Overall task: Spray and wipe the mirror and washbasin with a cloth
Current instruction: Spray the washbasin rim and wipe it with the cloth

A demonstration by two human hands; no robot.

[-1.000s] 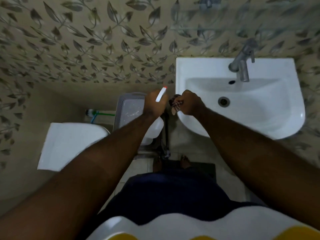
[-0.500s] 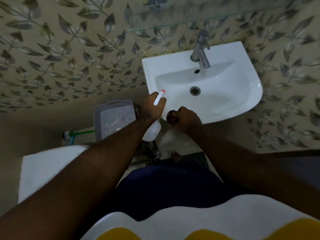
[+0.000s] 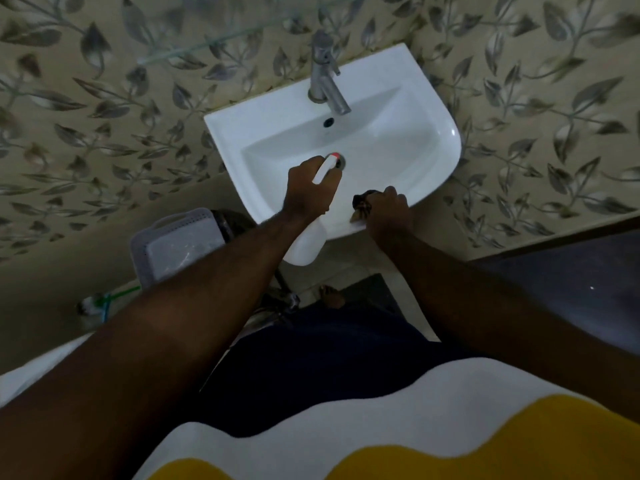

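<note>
A white washbasin [image 3: 408,140] hangs on the leaf-patterned wall, with a metal tap [image 3: 323,74] at its back. My left hand [image 3: 310,188] grips a white spray bottle [image 3: 308,244]; its red-tipped nozzle points into the bowl and covers most of the drain. My right hand [image 3: 388,209] is closed on a dark cloth [image 3: 362,206] pressed against the basin's front rim. No mirror shows, only a glass shelf [image 3: 207,43] above the basin.
A grey plastic basket [image 3: 176,247] stands on the floor left of the basin. Further left lie a green-handled brush [image 3: 104,303] and a white toilet edge [image 3: 34,365]. A dark mat [image 3: 374,292] lies under my foot. A dark door [image 3: 571,282] is at the right.
Both hands have moved forward over the basin. The spray nozzle now sits above the drain, and the cloth hand has come up onto the front rim.
</note>
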